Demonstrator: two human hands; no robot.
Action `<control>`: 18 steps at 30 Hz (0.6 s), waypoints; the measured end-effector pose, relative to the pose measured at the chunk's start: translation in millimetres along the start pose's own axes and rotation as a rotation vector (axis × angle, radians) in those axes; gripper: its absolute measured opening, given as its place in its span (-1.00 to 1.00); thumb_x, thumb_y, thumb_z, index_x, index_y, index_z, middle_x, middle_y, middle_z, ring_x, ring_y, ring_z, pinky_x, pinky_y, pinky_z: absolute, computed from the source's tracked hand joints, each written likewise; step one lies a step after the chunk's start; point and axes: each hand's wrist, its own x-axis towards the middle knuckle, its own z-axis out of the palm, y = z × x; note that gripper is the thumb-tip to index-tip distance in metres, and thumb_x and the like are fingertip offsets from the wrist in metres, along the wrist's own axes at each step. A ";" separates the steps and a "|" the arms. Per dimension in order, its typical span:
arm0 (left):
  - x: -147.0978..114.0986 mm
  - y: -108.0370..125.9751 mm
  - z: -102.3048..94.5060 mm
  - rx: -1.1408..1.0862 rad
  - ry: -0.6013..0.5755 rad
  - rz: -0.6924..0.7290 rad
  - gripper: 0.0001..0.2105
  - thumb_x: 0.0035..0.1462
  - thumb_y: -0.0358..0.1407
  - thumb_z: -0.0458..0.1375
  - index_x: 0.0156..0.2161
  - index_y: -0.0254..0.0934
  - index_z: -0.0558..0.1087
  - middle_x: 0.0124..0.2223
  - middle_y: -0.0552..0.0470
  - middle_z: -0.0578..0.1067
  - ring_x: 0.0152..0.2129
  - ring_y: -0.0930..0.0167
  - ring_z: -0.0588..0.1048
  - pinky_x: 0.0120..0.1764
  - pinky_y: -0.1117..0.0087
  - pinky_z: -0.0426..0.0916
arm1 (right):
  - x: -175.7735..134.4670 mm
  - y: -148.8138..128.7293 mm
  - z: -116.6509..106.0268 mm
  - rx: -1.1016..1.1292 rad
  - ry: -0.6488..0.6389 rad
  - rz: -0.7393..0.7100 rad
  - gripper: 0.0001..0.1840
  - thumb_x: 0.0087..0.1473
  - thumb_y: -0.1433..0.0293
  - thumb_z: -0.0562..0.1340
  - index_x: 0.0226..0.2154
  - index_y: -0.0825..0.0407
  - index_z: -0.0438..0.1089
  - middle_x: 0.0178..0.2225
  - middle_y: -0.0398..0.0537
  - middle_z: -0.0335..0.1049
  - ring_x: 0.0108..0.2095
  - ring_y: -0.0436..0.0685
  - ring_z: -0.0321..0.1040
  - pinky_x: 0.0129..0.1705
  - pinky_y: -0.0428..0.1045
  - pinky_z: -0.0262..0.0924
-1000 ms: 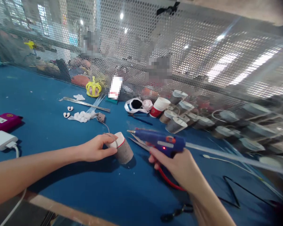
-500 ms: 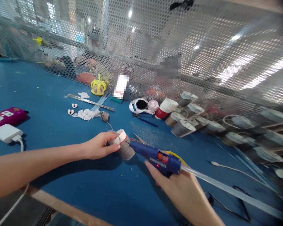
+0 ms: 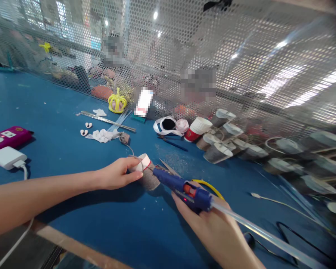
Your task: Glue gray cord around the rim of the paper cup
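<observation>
My left hand (image 3: 120, 172) is closed round the rim of a paper cup (image 3: 150, 180) wrapped in grey-brown cord, tilted on the blue table. A strand of cord (image 3: 130, 149) runs from the cup to a small ball of cord (image 3: 124, 138) behind it. In my right hand (image 3: 210, 224) is a blue hot glue gun (image 3: 182, 185) with a red light on and a long clear glue stick (image 3: 257, 226) out of its back. Its nozzle points at the cup beside the rim; whether it touches, I cannot tell. Scissors (image 3: 169, 167) lie behind the gun, partly hidden.
Several wrapped cups (image 3: 217, 152) stand at the right near a perforated metal screen (image 3: 162, 45). A stack of paper cups (image 3: 198, 129), pliers (image 3: 175, 144), a yellow crown-shaped piece (image 3: 117, 103) and a phone (image 3: 144, 102) sit behind. A white power adapter (image 3: 8, 157) lies left.
The back of the glue gun and my right hand have shifted slightly left and down, showing more of the yellow scissor handle. My left hand keeps its hold on the cup.
</observation>
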 end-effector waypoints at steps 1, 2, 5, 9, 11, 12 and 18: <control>0.1 0.4 -0.1 0.006 0.000 0.003 -0.84 0.07 -0.34 -0.04 -0.49 -0.35 0.26 -0.43 0.03 0.34 -0.42 0.46 0.28 -0.30 0.45 0.22 | -0.9 0.7 -0.1 -0.005 -0.018 -0.003 -0.97 -0.09 0.36 0.16 -0.47 -0.04 0.29 -0.50 -0.19 0.40 -0.47 0.04 0.36 -0.46 -0.13 0.21; 0.1 0.6 -0.2 0.011 0.001 0.004 -0.83 0.07 -0.34 -0.04 -0.50 -0.35 0.25 -0.44 0.04 0.33 -0.43 0.46 0.28 -0.30 0.45 0.22 | -1.6 1.0 -0.3 -0.010 -0.045 -0.008 -0.97 -0.08 0.36 0.16 -0.46 -0.04 0.30 -0.50 -0.19 0.41 -0.46 0.04 0.36 -0.46 -0.13 0.21; -0.2 0.3 -0.1 0.008 -0.002 0.006 -0.84 0.07 -0.34 -0.04 -0.49 -0.35 0.25 -0.44 0.05 0.32 -0.42 0.46 0.27 -0.30 0.45 0.22 | -1.1 -0.7 -1.8 -0.029 -0.058 -0.005 -0.95 -0.06 0.36 0.13 -0.48 -0.04 0.30 -0.50 -0.17 0.41 -0.48 0.04 0.36 -0.48 -0.13 0.21; -0.3 -1.1 -0.1 0.004 -0.001 0.024 -0.83 0.07 -0.34 -0.04 -0.51 -0.34 0.23 -0.44 0.06 0.31 -0.44 0.47 0.27 -0.31 0.45 0.21 | 4.1 -7.2 -6.1 -0.033 -0.059 -0.005 -0.85 -0.03 0.36 0.07 -0.53 -0.04 0.30 -0.57 -0.14 0.39 -0.57 0.04 0.34 -0.52 -0.11 0.21; 0.0 -1.7 -0.4 0.010 -0.002 0.035 -0.82 0.07 -0.34 -0.04 -0.53 -0.33 0.21 -0.45 0.06 0.31 -0.45 0.47 0.27 -0.31 0.45 0.20 | 6.6 -10.5 -9.0 -0.051 -0.086 -0.031 -0.83 -0.04 0.38 0.05 -0.55 -0.04 0.32 -0.59 -0.14 0.38 -0.57 0.05 0.34 -0.53 -0.10 0.21; 0.2 -1.9 -0.7 0.016 -0.003 0.040 -0.82 0.07 -0.34 -0.04 -0.53 -0.33 0.20 -0.45 0.06 0.30 -0.45 0.47 0.26 -0.31 0.45 0.20 | 7.6 -12.1 -10.4 -0.062 -0.090 -0.035 -0.82 -0.05 0.38 0.05 -0.55 -0.04 0.33 -0.60 -0.13 0.38 -0.58 0.06 0.34 -0.54 -0.09 0.21; 0.8 -2.2 -1.6 0.056 -0.014 0.070 -0.82 0.07 -0.35 -0.04 -0.53 -0.33 0.20 -0.43 0.03 0.32 -0.43 0.45 0.27 -0.29 0.42 0.20 | 9.6 -17.7 -15.2 -0.105 -0.096 -0.013 -0.78 -0.07 0.40 0.04 -0.55 -0.04 0.38 -0.62 -0.11 0.40 -0.65 0.04 0.31 -0.59 -0.10 0.21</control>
